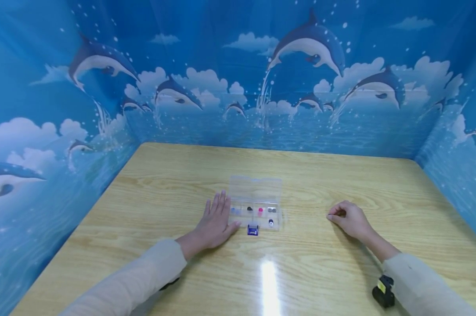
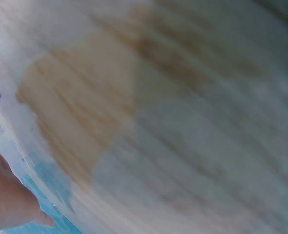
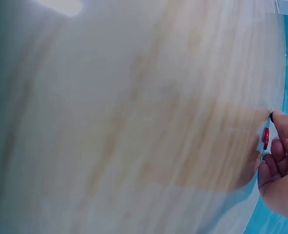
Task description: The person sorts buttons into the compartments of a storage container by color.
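Left hand [image 1: 215,224] is resting palm-down just left of centre in the frame, fingers pretty straight and not grasping anything, index side and thumb lying right up against a clear plastic compartment box [image 1: 263,224]. Right hand [image 1: 349,219] is hanging out on the right side, well apart from the box, thumb and fingertips pinching a small dark piece [image 3: 271,116]. It's tiny, so I can't tell what it actually is. Right wrist view is also showing a red piece [image 3: 265,138] between the fingers over at the right edge; can't tell if it's being held or just sitting behind them.

So the box is sitting around the middle of the frame with its clear lid [image 1: 255,189] flipped back toward the top. Along the back row, going left to right, you're seeing light-blue bits [image 1: 235,211], a black piece [image 1: 250,209], a pinkish-red one [image 1: 260,210] and some grey ones [image 1: 272,210]. A dark-and-white piece [image 1: 271,223] is sitting in the front right compartment, and a dark blue piece [image 1: 253,230] is showing at the front edge; can't tell if it's in or out.

Everything's sitting on a wood-grain table [image 1: 174,175], with a dolphin-print backdrop [image 1: 222,131] filling the top. Left wrist view is mostly catching blurry tabletop.
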Demonstrator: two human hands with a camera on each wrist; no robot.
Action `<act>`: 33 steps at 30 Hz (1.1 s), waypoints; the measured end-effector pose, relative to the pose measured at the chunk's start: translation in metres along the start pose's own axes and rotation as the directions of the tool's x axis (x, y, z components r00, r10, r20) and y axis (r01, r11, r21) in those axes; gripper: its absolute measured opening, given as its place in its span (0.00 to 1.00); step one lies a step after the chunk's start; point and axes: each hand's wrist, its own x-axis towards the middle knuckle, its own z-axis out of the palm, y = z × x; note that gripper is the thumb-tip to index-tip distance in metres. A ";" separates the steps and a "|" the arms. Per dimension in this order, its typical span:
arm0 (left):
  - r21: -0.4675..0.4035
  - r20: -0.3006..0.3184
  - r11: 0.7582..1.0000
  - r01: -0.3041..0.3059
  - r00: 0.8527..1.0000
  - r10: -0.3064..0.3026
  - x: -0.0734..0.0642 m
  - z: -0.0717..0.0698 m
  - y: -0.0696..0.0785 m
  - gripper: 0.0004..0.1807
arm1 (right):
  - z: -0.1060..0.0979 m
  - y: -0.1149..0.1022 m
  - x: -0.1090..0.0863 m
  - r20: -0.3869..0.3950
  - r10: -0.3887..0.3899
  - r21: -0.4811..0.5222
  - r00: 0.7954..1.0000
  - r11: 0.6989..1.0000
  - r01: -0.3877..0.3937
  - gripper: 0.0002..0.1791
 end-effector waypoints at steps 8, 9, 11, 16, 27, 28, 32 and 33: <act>0.000 -0.002 1.000 0.002 1.000 -0.002 0.000 0.000 0.000 0.42 | -0.001 -0.001 0.000 -0.009 0.020 -0.004 1.000 1.000 -0.020 0.04; 0.001 -0.003 1.000 0.001 1.000 -0.001 0.000 0.000 0.000 0.42 | -0.001 -0.001 0.000 -0.011 0.023 -0.002 1.000 1.000 -0.023 0.04; 0.002 -0.005 1.000 0.000 1.000 0.000 0.000 0.000 0.000 0.42 | -0.001 -0.002 0.000 -0.013 0.035 -0.003 0.999 0.999 -0.035 0.04; -0.002 -0.008 1.000 -0.005 1.000 0.005 0.000 0.001 -0.001 0.42 | -0.001 -0.003 0.000 -0.013 0.078 0.008 0.997 0.997 -0.078 0.06; -0.004 0.000 1.000 -0.008 1.000 0.008 0.001 0.000 -0.002 0.42 | -0.004 -0.011 -0.001 -0.054 0.131 0.094 0.990 0.988 -0.126 0.10; -0.007 0.000 1.000 -0.009 1.000 0.009 0.000 0.000 -0.001 0.42 | -0.004 -0.012 -0.001 -0.059 0.130 0.099 0.990 0.987 -0.124 0.11; -0.008 0.004 1.000 -0.008 1.000 0.008 0.000 -0.001 -0.001 0.42 | -0.003 -0.014 -0.001 -0.085 0.119 0.113 0.989 0.988 -0.110 0.11; -0.001 0.008 1.000 -0.006 1.000 0.006 0.000 -0.001 -0.001 0.42 | -0.002 -0.015 -0.001 -0.096 0.113 0.116 0.989 0.988 -0.102 0.11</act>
